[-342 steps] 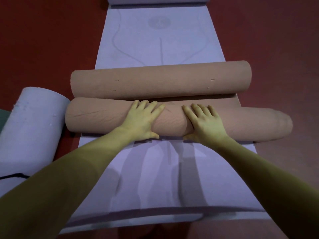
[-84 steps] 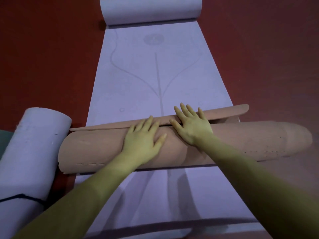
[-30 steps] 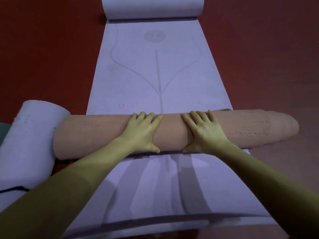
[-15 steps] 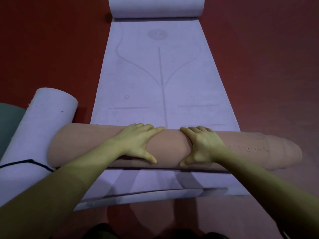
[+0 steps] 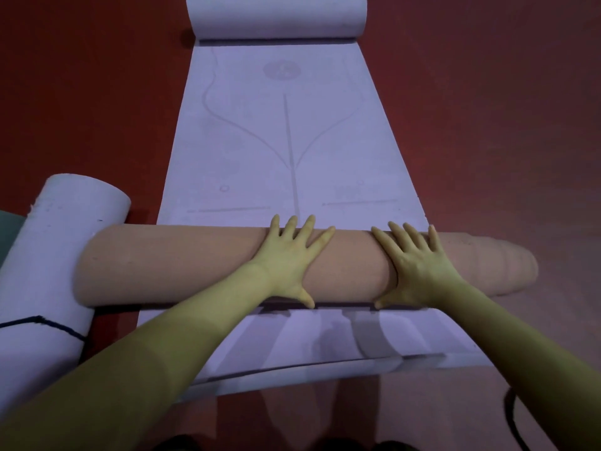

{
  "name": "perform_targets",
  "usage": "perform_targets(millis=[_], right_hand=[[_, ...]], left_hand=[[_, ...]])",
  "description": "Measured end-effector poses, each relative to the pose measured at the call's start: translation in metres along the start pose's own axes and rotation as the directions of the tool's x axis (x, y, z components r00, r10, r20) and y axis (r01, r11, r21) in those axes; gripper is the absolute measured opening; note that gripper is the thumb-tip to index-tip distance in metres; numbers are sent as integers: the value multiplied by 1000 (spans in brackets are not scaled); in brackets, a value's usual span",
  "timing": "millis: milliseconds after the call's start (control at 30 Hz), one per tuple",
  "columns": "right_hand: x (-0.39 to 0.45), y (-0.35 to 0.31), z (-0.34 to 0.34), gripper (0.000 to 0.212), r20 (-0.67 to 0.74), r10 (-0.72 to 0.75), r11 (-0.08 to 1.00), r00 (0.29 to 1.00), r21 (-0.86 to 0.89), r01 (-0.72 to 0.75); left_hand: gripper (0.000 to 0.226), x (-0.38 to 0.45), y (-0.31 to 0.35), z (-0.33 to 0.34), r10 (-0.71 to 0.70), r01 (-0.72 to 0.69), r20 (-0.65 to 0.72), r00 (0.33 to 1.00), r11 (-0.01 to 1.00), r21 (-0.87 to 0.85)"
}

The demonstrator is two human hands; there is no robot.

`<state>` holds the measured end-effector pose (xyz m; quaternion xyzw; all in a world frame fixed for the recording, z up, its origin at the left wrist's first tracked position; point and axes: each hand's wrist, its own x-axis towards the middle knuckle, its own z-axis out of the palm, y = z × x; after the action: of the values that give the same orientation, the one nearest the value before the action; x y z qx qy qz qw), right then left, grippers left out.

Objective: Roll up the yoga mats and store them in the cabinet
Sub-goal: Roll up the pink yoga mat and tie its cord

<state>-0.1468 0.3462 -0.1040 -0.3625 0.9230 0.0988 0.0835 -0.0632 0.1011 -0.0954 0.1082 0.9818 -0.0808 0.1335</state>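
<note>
Two spread hands, left hand (image 5: pixel 290 255) and right hand (image 5: pixel 413 265), press the fully rolled tan mat (image 5: pixel 182 265).

1. A rolled mat (image 5: pixel 195 265) lies crosswise on a flat mat (image 5: pixel 286 151) spread on the floor (image 5: pixel 487 109).
2. Left hand (image 5: pixel 289 258) and right hand (image 5: pixel 413 265) rest side by side on it.
3. Another rolled mat (image 5: pixel 48 255) lies at its left end.

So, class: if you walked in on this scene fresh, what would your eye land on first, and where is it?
First, the tan rolled mat lying crosswise in the middle, with the left hand and right hand pressed flat on top, fingers spread. It lies on a lavender mat that stretches away over the red floor, its far end curled. A rolled lavender mat lies at the left.
</note>
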Motion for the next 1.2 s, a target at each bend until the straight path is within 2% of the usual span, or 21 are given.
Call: perform_targets(millis=[100, 300, 533, 600, 700, 867, 1000, 1133, 1200], right_hand=[[2, 3, 2, 137, -41, -26, 1000, 999, -12, 26], [3, 4, -3, 119, -95, -75, 992, 993, 92, 83], [-12, -10, -5, 121, -46, -43, 990, 998, 131, 49], [-21, -13, -7, 118, -15, 10, 991, 1000, 130, -8], [-37, -13, -8, 98, 6, 119, 975, 993, 190, -118], [-80, 0, 7, 68, -176, 296, 913, 939, 340, -224], [-113, 9, 23, 54, -279, 323, 913, 905, 345, -219], [-132, 30, 43, 53, -278, 536, 793, 797, 491, -362], [-145, 43, 54, 56, -243, 619, 738, 747, 504, -448]], left_hand=[[137, 8, 5, -3, -8, 8, 10, 1000, 1000, 4], [127, 3, -2, -5, 41, -40, 9, 999, 997, -63], [120, -12, 0, -3, 44, -38, 61, 997, 994, -101], [108, -14, 9, -6, 1, 6, 58, 998, 993, -120], [94, -14, 29, -9, -50, 52, 14, 999, 989, -141], [90, 5, 77, -14, -116, 114, -2, 993, 978, -173], [86, 21, 113, -22, -191, 185, -13, 982, 964, -192], [81, 50, 154, -35, -179, 169, -25, 984, 960, -225], [81, 65, 175, -40, -176, 164, -34, 984, 960, -225]])
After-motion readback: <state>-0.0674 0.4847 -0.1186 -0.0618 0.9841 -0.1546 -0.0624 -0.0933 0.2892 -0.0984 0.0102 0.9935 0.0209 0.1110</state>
